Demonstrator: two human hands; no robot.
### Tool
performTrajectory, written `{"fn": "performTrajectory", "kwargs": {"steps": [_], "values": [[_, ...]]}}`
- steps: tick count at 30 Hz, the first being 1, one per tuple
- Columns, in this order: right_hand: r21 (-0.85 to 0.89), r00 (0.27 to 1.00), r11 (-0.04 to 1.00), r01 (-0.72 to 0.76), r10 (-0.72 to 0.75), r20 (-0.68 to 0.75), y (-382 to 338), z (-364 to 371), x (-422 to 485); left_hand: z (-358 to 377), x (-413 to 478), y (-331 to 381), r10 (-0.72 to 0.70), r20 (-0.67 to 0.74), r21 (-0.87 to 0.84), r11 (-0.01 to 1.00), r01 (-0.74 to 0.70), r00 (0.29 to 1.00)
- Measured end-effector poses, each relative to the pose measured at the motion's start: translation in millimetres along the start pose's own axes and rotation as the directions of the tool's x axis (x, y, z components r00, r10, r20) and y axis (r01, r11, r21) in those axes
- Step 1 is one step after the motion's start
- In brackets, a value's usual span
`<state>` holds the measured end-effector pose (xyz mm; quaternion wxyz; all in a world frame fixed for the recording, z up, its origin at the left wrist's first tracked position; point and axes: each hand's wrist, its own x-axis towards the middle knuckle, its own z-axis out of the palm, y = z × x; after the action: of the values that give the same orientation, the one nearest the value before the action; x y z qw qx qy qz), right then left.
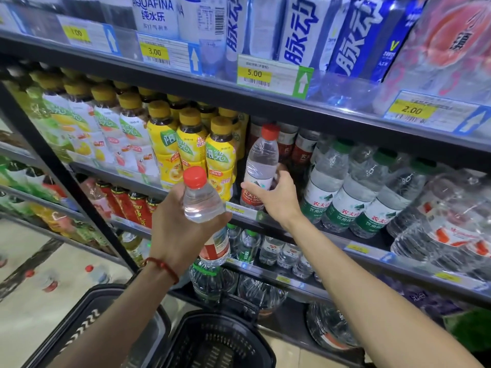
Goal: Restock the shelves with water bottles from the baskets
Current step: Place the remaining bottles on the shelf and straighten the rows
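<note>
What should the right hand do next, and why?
Probably push the clear red-capped plastic water bottle deeper onto the dark shelf and release it: the right hand grips it at the front edge, while the left hand holds a second red-capped bottle.

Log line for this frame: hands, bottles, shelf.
left hand: holds spare bottle off shelf | right hand: grips second bottle upright at shelf front, between tea bottles and green-cap bottles | basket: below
</note>
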<state>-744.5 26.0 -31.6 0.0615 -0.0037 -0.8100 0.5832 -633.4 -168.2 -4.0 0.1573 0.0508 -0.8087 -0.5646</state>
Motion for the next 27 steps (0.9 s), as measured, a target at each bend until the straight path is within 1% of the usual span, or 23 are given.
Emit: {"fn": "performTrajectory", "kwargs": {"steps": [4,8,14,17,22,25,27], "values": [[-0.033,0.999,0.999,0.004,-0.003,0.035,5.7,5.6,0.6,-1.9,-2.2,-6.4,0.005,0.023,-0.012,1.0,-0.005,1.0],[-0.116,1.0,0.993,0.019,-0.016,0.027,11.9,2.1,2.1,-4.1,-3.8,-15.1,-0.015,0.023,-0.025,1.0,0.016,1.0],[-0.171,0.999,0.985,0.007,-0.015,-0.047,16.6,5.5,22.2,-3.4,-3.6,-28.4,-0.023,0.021,-0.055,0.998,0.024,1.0],[-0.21,0.999,0.978,0.006,-0.016,-0.047,16.6,9.4,38.4,-0.9,-1.5,-34.5,-0.01,0.03,-0.065,0.998,0.012,0.999],[-0.294,0.992,0.954,0.057,-0.088,-0.092,31.5,21.8,59.8,2.4,-1.3,-47.7,0.031,0.041,-0.07,0.997,-0.028,0.999],[-0.281,0.981,0.958,0.058,-0.107,-0.16,39.3,32.4,73.0,3.0,-3.2,-56.2,0.035,0.018,-0.08,0.996,-0.034,0.999],[-0.195,0.968,0.98,0.048,-0.094,-0.232,44.7,39.6,83.8,4.8,-4.3,-61.5,0.018,0.008,-0.098,0.995,-0.017,1.0]]}}
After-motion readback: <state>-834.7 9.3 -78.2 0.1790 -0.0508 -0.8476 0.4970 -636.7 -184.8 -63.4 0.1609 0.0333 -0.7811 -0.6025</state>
